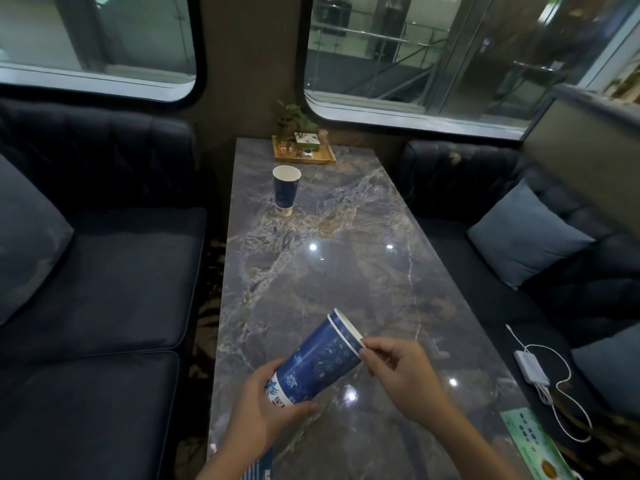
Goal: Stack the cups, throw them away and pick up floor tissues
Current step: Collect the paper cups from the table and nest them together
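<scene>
Both hands are nearest, low over the near end of the table (363, 271), clamped on one pair of nested cups (317, 358). From the head view, the left hand (263, 407) wraps the white base band, thumb across the front, while the right hand (398, 370) pinches the double rim at the open mouth with thumb and forefinger. The pair is tilted, mouth pointing up and away to the right, clear of the table.

These look like thin paper cups: light, easily crushed, with the rolled rim the stiffest part. I would judge the base and the rim the sound places to hold, as is done here; squeezing the middle of the wall would likely buckle it. The printed skin looks smooth, perhaps a little slippery.

A third cup (285, 190) stands upright and alone near the far end of the table, just before a wooden tray (304, 155) with a small plant (294, 121). It matches the pair: dark blue with a pale floral pattern and a white base band.

On the held pair's base band sits a blue swirl logo with some characters under it, too small and skewed to read. A green printed card (533, 445) lies at the near right corner of the table; its writing is blurred. No floor tissue can be made out for sure.
</scene>
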`<state>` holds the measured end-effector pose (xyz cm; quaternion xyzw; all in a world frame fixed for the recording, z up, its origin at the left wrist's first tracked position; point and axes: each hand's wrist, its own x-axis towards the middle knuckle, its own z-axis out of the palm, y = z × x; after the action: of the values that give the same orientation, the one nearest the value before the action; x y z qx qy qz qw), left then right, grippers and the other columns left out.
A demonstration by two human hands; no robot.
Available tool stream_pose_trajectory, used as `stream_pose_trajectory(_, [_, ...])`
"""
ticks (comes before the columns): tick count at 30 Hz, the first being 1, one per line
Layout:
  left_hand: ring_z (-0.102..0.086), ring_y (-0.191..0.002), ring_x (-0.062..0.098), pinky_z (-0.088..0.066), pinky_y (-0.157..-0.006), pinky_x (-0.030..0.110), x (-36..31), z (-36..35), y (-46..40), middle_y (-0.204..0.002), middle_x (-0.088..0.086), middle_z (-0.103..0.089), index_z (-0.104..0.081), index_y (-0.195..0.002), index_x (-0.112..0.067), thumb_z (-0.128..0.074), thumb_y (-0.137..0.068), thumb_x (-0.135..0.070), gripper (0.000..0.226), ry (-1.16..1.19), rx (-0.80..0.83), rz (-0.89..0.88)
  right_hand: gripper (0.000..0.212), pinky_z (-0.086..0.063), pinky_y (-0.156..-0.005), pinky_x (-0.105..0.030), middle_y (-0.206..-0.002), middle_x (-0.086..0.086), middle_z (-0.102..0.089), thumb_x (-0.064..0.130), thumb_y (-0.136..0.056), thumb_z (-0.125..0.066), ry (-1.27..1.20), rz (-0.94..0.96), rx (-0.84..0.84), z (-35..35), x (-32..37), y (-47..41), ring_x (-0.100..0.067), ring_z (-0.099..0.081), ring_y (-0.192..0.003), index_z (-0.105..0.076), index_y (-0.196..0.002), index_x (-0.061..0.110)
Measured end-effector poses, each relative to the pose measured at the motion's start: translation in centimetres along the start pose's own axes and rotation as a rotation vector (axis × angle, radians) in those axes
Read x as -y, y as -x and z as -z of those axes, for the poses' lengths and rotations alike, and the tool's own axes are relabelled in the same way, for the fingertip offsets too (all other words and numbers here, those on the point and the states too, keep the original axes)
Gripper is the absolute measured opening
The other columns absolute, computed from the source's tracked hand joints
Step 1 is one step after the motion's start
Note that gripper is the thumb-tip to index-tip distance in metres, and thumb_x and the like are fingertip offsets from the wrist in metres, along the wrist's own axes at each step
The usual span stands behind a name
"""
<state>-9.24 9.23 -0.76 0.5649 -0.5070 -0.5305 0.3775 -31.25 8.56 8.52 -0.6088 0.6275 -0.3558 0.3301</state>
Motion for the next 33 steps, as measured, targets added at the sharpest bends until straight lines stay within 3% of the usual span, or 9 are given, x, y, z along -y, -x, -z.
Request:
stream_pose_trajectory(4, [-0.073, -0.076, 0.003, -0.053, -0.056, 0.014, -0.2, 0.0, 0.2, -0.084, -0.008, -0.078, -0.066, -0.099, -0.029, -0.094, -0.028, -0.042, 0.077, -0.007, -0.012, 0.003, 0.012, -0.050, -0.063, -0.032, -0.080, 0.002, -0.073, 0.010, -0.087, -0.067, 0.065, 0.062, -0.061, 0.3, 0.2, -0.2, -0.016, -0.063, -0.068, -0.077, -0.091, 0.016])
stream_pose_trajectory(7, [-0.073, -0.075, 0.003, -0.053, -0.055, 0.013, -0.1, -0.2, 0.3, -0.089, -0.020, -0.076, -0.066, -0.095, -0.031, -0.096, -0.029, -0.038, 0.074, -0.008, -0.011, 0.010, 0.017, -0.047, -0.068, -0.015, -0.098, 0.006, -0.068, 0.010, -0.091, -0.061, 0.076, 0.065, -0.094, 0.3, 0.5, -0.9, -0.006, -0.061, -0.082, -0.071, -0.103, 0.018])
stream_pose_trajectory(9, [-0.073, -0.073, 0.002, -0.052, -0.054, 0.011, -0.2, -0.4, 0.2, -0.090, -0.026, -0.074, -0.067, -0.094, -0.031, -0.095, -0.027, -0.039, 0.074, -0.015, -0.018, 0.014, 0.023, -0.044, -0.081, -0.007, -0.114, 0.009, -0.063, 0.013, -0.095, -0.056, 0.059, 0.068, -0.062, 0.0, 0.5, -1.2, 0.005, -0.057, -0.100, -0.066, -0.115, 0.018])
stream_pose_trajectory(12, [-0.072, -0.069, 0.001, -0.051, -0.055, 0.011, -0.1, -0.6, -0.1, -0.087, -0.020, -0.077, -0.069, -0.096, -0.026, -0.094, -0.025, -0.042, 0.077, -0.019, -0.019, 0.023, 0.030, -0.037, -0.105, -0.015, -0.132, 0.010, -0.057, 0.019, -0.099, -0.047, 0.018, 0.008, 0.029, -0.7, 0.6, -1.6, 0.004, -0.050, -0.122, -0.061, -0.126, 0.019])
stream_pose_trajectory(15, [-0.072, -0.068, 0.000, -0.051, -0.054, 0.011, -0.3, -0.8, -0.3, -0.085, -0.022, -0.076, -0.069, -0.095, -0.029, -0.093, -0.025, -0.045, 0.075, -0.026, -0.029, 0.021, 0.032, -0.039, -0.102, -0.009, -0.128, 0.010, -0.061, 0.021, -0.103, -0.038, -0.052, -0.019, 0.088, -1.5, 0.8, -1.5, 0.007, -0.053, -0.118, -0.059, -0.127, 0.022])
stream_pose_trajectory(19, [-0.073, -0.069, 0.004, -0.052, -0.055, 0.014, -0.7, -0.9, -0.6, -0.082, -0.004, -0.078, -0.070, -0.098, -0.026, -0.094, -0.026, -0.042, 0.078, -0.019, -0.045, 0.018, 0.032, -0.049, -0.088, -0.020, -0.111, 0.006, -0.065, 0.025, -0.103, -0.035, -0.077, -0.048, 0.098, -2.4, 0.7, -1.1, -0.005, -0.062, -0.104, -0.062, -0.119, 0.016])
stream_pose_trajectory(23, [-0.072, -0.072, 0.004, -0.051, -0.055, 0.012, -1.0, -0.8, -0.9, -0.089, 0.001, -0.076, -0.068, -0.103, -0.025, -0.093, -0.029, -0.044, 0.080, -0.040, -0.036, 0.032, 0.016, -0.043, -0.073, -0.010, -0.094, 0.018, -0.058, 0.028, -0.103, -0.036, -0.060, -0.032, 0.113, -2.6, 0.7, -1.3, 0.005, -0.056, -0.087, -0.052, -0.103, 0.029])
stream_pose_trajectory(26, [-0.072, -0.073, 0.005, -0.050, -0.054, 0.009, -0.8, -0.9, -1.1, -0.091, 0.001, -0.075, -0.068, -0.107, -0.023, -0.096, -0.035, -0.038, 0.079, -0.066, -0.036, 0.046, 0.011, -0.040, -0.077, -0.012, -0.096, 0.016, -0.054, 0.028, -0.102, -0.037, -0.040, -0.015, 0.117, -2.7, 0.5, -1.5, 0.003, -0.051, -0.088, -0.048, -0.100, 0.031])
stream_pose_trajectory(33, [-0.073, -0.074, 0.006, -0.051, -0.054, 0.011, -0.5, -1.4, -1.1, -0.090, -0.002, -0.077, -0.067, -0.108, -0.023, -0.096, -0.044, -0.028, 0.071, -0.037, -0.023, 0.057, 0.026, -0.039, -0.064, -0.008, -0.075, 0.022, -0.049, 0.031, -0.101, -0.042, 0.067, -0.007, 0.068, -3.8, 0.6, -1.9, 0.007, -0.049, -0.069, -0.042, -0.080, 0.046])
